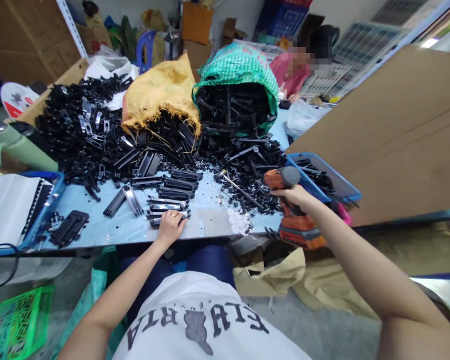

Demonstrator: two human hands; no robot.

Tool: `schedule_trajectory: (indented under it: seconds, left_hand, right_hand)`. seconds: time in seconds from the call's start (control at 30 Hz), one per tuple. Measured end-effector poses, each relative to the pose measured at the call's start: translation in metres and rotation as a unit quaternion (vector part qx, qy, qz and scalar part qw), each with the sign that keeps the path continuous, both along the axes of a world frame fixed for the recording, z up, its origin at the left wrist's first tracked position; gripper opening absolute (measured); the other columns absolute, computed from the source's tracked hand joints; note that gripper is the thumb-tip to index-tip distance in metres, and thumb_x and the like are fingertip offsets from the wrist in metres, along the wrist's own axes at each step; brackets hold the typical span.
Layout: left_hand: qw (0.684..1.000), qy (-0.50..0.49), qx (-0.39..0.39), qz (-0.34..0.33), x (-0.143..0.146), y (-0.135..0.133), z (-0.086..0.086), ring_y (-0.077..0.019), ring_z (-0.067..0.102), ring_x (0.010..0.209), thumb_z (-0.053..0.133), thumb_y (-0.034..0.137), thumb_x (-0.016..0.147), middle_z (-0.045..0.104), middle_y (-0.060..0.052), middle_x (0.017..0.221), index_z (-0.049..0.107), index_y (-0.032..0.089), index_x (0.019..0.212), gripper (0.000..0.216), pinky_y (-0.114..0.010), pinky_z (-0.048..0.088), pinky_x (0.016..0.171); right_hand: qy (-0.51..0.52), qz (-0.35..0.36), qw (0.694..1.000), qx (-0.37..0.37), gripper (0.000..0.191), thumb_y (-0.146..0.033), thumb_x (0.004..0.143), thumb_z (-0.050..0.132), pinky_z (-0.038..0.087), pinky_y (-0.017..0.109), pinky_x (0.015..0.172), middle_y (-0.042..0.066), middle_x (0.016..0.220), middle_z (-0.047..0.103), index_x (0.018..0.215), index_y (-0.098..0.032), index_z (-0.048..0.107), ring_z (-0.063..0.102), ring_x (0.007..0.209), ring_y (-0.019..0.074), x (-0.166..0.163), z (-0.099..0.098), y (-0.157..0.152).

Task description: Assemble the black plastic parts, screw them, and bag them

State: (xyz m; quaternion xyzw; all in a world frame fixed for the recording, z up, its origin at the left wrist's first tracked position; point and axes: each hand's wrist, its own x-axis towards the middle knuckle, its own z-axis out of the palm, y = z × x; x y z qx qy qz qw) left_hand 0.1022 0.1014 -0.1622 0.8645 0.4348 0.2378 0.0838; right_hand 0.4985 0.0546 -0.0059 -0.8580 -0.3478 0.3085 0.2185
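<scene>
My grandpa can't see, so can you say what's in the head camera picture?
A person's right hand grips an orange power tool; left hand touches a row of black parts. Behind lie a yellow sack and a green sack holding more.

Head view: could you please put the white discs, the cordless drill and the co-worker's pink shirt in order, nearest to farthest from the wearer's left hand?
1. White discs: just right of the left hand.
2. Cordless drill: farther right, in the right hand.
3. Pink shirt: farthest, at the back right.
</scene>
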Motion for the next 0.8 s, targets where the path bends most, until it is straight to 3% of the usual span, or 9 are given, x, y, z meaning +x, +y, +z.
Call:
schedule_trajectory:
  seconds: [0.1, 0.23, 0.4, 0.53, 0.6, 0.67, 0.73, 0.77, 0.8]
  left_hand:
    - [1.0, -0.016, -0.01, -0.009, 0.003, 0.002, -0.002, -0.0213, 0.053, 0.093, 0.044, 0.032, 0.09, 0.063, -0.009, 0.095, 0.064, 0.018, 0.093, 0.025, -0.036, 0.04, 0.081]
    - [0.999, -0.012, -0.027, -0.038, -0.001, 0.008, -0.005, -0.02, 0.053, 0.093, 0.043, 0.028, 0.09, 0.063, -0.008, 0.096, 0.064, 0.018, 0.096, 0.025, -0.035, 0.041, 0.08]
    - [0.993, 0.003, -0.071, -0.09, -0.004, 0.016, -0.002, -0.0189, 0.053, 0.096, 0.044, 0.028, 0.09, 0.062, -0.007, 0.1, 0.063, 0.021, 0.102, 0.024, -0.035, 0.042, 0.083]
    - [0.993, 0.027, -0.07, -0.092, -0.012, 0.012, 0.011, -0.0203, 0.053, 0.102, 0.046, 0.027, 0.089, 0.06, -0.008, 0.106, 0.059, 0.02, 0.109, 0.025, -0.037, 0.042, 0.088]
    - [0.997, 0.023, -0.034, -0.063, -0.026, 0.005, 0.02, -0.022, 0.051, 0.105, 0.047, 0.03, 0.089, 0.06, -0.01, 0.109, 0.057, 0.018, 0.112, 0.028, -0.039, 0.04, 0.091]
    - [1.0, -0.011, -0.005, 0.0, -0.043, -0.005, 0.028, -0.0237, 0.051, 0.105, 0.045, 0.033, 0.089, 0.061, -0.011, 0.107, 0.059, 0.017, 0.107, 0.028, -0.04, 0.039, 0.092]
    - [0.994, -0.069, -0.027, 0.077, -0.055, -0.015, 0.034, -0.0237, 0.055, 0.095, 0.042, 0.035, 0.09, 0.062, -0.01, 0.093, 0.062, 0.017, 0.091, 0.027, -0.039, 0.042, 0.087]
    - [0.986, -0.104, -0.07, 0.106, -0.057, -0.02, 0.035, -0.0227, 0.056, 0.088, 0.042, 0.036, 0.089, 0.062, -0.009, 0.084, 0.061, 0.017, 0.082, 0.028, -0.038, 0.043, 0.083]
    - [0.972, -0.145, -0.135, 0.128, -0.056, -0.024, 0.037, -0.0212, 0.057, 0.081, 0.042, 0.038, 0.089, 0.061, -0.007, 0.077, 0.06, 0.017, 0.076, 0.03, -0.036, 0.045, 0.078]
  right_hand:
    - [0.012, -0.097, 0.995, 0.006, 0.026, -0.024, 0.069, 0.067, 0.042, 0.025, 0.042, -0.002, 0.047, 0.049, 0.09, -0.015, 0.056, 0.046, 0.04, 0.0118, 0.027, -0.01, -0.002]
    - [0.04, -0.157, 0.987, -0.011, 0.024, -0.028, 0.07, 0.068, 0.044, 0.024, 0.043, -0.002, 0.047, 0.048, 0.082, -0.015, 0.052, 0.047, 0.041, 0.0115, 0.044, -0.03, 0.01]
    - [0.048, -0.158, 0.986, -0.013, 0.025, -0.029, 0.07, 0.068, 0.046, 0.024, 0.048, -0.001, 0.049, 0.051, 0.081, -0.014, 0.051, 0.049, 0.044, 0.0111, 0.048, -0.047, 0.045]
    - [0.023, -0.131, 0.991, -0.034, 0.031, -0.036, 0.068, 0.07, 0.046, 0.027, 0.051, 0.005, 0.056, 0.056, 0.081, -0.013, 0.055, 0.055, 0.053, 0.0161, 0.054, -0.04, 0.05]
    - [-0.07, -0.084, 0.992, -0.068, 0.041, -0.043, 0.063, 0.073, 0.047, 0.031, 0.059, 0.013, 0.07, 0.061, 0.084, -0.011, 0.058, 0.06, 0.068, 0.0231, 0.053, -0.03, 0.04]
    - [-0.26, -0.053, 0.963, -0.057, 0.053, -0.049, 0.066, 0.069, 0.045, 0.039, 0.072, 0.024, 0.092, 0.06, 0.098, -0.008, 0.059, 0.057, 0.092, 0.0331, 0.042, -0.018, 0.029]
    - [-0.426, -0.023, 0.904, 0.031, 0.057, -0.051, 0.078, 0.055, 0.04, 0.046, 0.083, 0.028, 0.109, 0.054, 0.114, -0.007, 0.054, 0.048, 0.108, 0.0376, 0.014, -0.012, 0.029]
    - [-0.46, 0.011, 0.883, 0.09, 0.052, -0.047, 0.084, 0.047, 0.038, 0.046, 0.087, 0.026, 0.112, 0.053, 0.119, -0.008, 0.051, 0.047, 0.11, 0.0362, -0.008, -0.013, 0.036]
    - [-0.442, 0.089, 0.883, 0.127, 0.047, -0.043, 0.087, 0.043, 0.038, 0.043, 0.088, 0.023, 0.111, 0.055, 0.119, -0.01, 0.051, 0.048, 0.108, 0.0326, -0.033, -0.016, 0.046]
